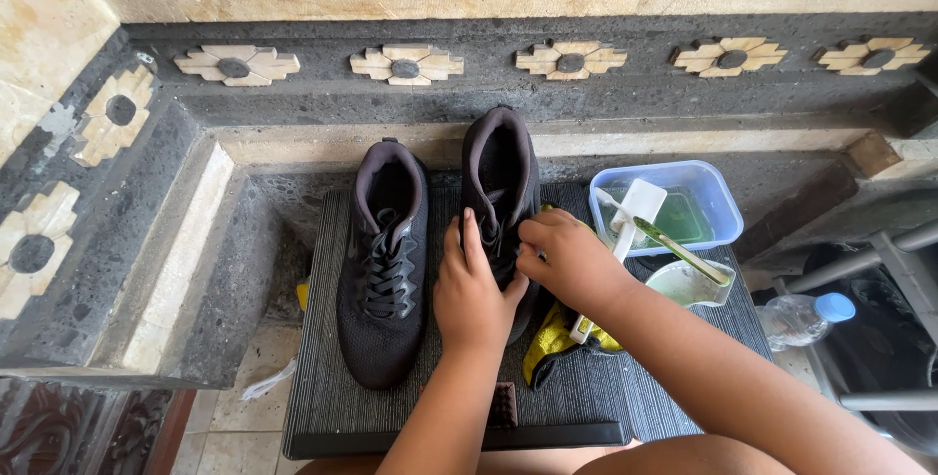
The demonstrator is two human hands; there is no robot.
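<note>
Both hands, left hand point(473, 291) and right hand point(565, 258), pinch right shoe point(500, 167) laces; black ribbed mat point(322, 387), carved stone ledge point(547, 94) behind.

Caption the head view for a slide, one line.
Both hands, left hand and right hand, work at the laces of the right-side black shoe on a dark ribbed mat.

Two black shoes point(383, 265), one blue tub point(711, 190), one cup point(690, 284), one bottle point(803, 317), one yellow cloth point(549, 338).

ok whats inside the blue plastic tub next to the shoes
The blue tub holds greenish liquid, and a white brush head leans into it. The brush bristles and the tub's bottom beneath it are hidden.
</note>
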